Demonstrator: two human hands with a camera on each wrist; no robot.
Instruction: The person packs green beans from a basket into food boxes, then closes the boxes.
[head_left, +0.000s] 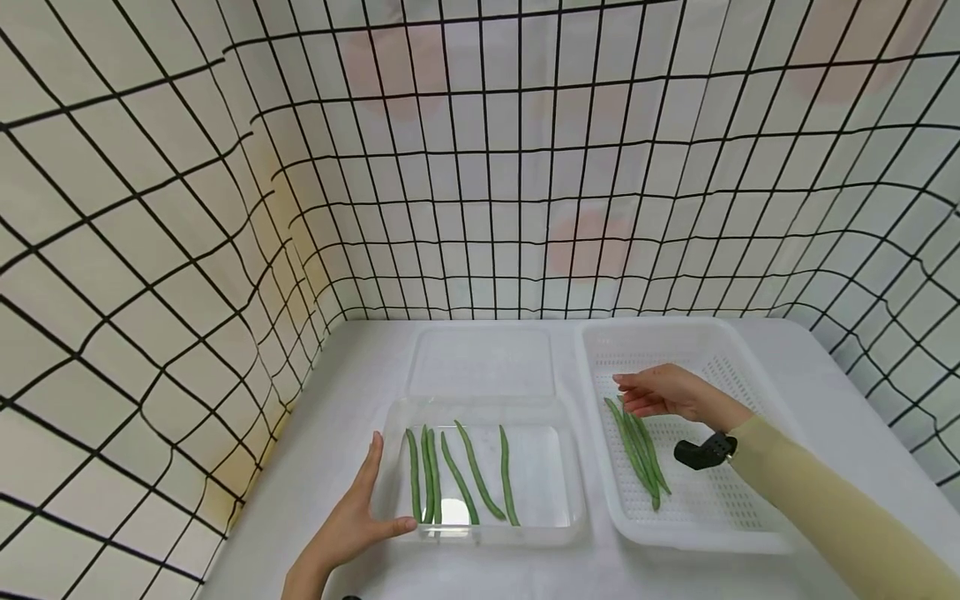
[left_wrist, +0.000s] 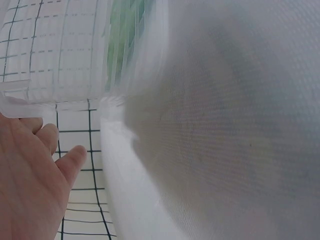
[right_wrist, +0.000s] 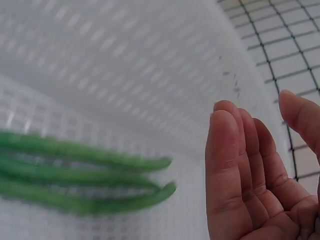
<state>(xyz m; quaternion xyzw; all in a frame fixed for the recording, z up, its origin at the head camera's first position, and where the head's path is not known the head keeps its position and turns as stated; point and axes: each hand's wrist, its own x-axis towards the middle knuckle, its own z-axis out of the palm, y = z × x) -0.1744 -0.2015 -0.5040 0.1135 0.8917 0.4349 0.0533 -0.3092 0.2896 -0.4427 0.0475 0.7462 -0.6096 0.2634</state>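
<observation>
Several green beans [head_left: 414, 475] lie lengthwise in a clear plastic container [head_left: 576, 492]. My left hand [head_left: 352, 525] rests at that container's left side, thumb by its front left corner and fingers extended along the edge. In the left wrist view, the left hand [left_wrist: 32, 175] shows beside the container's wall. More green beans [head_left: 637, 454] lie together in a white perforated basket [head_left: 705, 542] on the right. Over their far ends hovers my right hand [head_left: 667, 392], holding nothing. Seen from the right wrist, the right hand [right_wrist: 260, 185] has its thumb apart from the fingers, the beans [right_wrist: 85, 175] beside it.
A flat clear lid-like sheet [head_left: 480, 360] lies behind the container on the white table [head_left: 315, 417]. Black grid netting [head_left: 487, 175] over pale cloth encloses the back and sides. A black band [head_left: 705, 451] is on the right wrist.
</observation>
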